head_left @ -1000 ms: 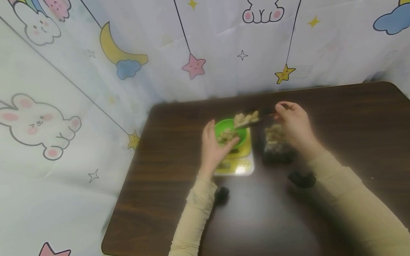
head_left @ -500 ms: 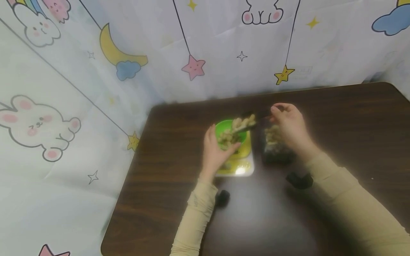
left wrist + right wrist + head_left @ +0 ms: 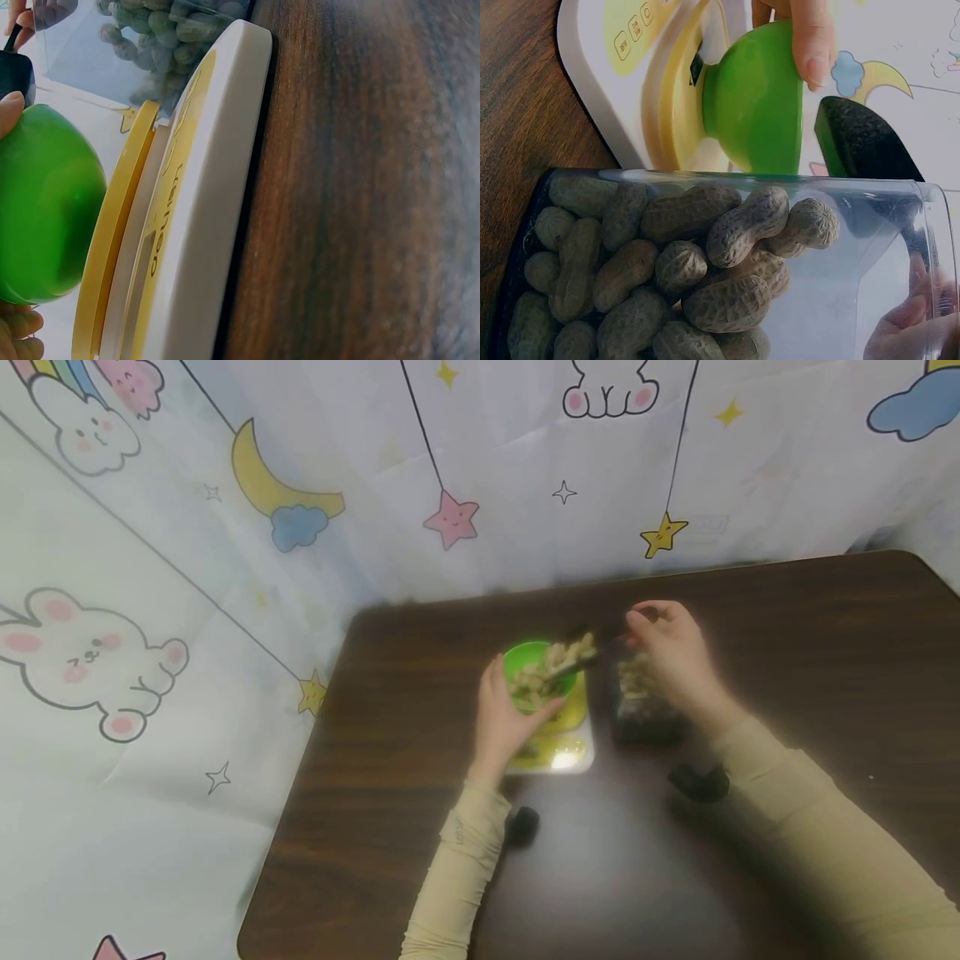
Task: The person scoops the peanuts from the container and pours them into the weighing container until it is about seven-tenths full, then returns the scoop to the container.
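Observation:
My left hand point(image 3: 504, 722) grips a green bowl point(image 3: 761, 97) with fingers and thumb on opposite sides. Peanuts in the shell lie inside the bowl, which sits on the yellow plate of a kitchen scale point(image 3: 214, 187). From the right, my right hand point(image 3: 678, 652) holds a black scoop point(image 3: 870, 146) by its handle. Its front end, loaded with peanuts point(image 3: 568, 650), tilts down over the bowl's right rim. Under the right hand stands a clear container point(image 3: 855, 217) with more peanuts in its lower part; the hand partly hides it in the head view.
The dark wooden table point(image 3: 405, 693) meets a white curtain point(image 3: 510, 460) printed with stars and a moon at its back and left. A small black object point(image 3: 522, 827) shows beside the left sleeve, another black object point(image 3: 699, 782) beside the right sleeve.
My right hand and the scoop have shifted left, farther over the bowl, and more peanuts show in the bowl. The left hand has stayed on the bowl.

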The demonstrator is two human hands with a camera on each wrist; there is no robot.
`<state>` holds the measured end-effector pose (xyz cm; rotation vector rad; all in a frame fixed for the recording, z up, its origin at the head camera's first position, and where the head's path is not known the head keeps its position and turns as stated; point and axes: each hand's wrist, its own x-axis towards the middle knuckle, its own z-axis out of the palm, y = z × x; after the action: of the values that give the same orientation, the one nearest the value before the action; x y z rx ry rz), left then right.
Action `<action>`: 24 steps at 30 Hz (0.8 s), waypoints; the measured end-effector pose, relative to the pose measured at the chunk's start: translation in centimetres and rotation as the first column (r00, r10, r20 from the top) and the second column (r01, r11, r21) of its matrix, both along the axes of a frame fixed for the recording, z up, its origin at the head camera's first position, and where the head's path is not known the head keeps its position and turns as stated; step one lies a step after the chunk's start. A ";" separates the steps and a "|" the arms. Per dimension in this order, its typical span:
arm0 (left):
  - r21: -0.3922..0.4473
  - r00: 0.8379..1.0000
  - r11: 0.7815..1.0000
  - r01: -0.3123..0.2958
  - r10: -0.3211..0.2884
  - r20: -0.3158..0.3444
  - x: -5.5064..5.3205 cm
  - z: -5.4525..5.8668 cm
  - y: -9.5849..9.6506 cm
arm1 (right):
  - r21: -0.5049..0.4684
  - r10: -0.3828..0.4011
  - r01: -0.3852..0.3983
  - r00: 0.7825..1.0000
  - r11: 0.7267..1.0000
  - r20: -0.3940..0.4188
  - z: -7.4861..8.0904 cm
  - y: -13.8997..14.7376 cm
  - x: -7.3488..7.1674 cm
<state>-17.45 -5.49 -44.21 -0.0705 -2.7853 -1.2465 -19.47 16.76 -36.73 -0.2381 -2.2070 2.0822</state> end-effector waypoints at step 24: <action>0.023 1.000 1.000 -0.006 0.006 0.010 0.2 0.2 0.3 | 0.082 0.017 -0.009 0.996 0.997 -0.092 -0.1 -0.1 0.3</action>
<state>-17.24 -5.24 -44.00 -0.0543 -2.7766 -1.2805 -19.20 16.66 -36.81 -0.1184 -2.2384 1.9618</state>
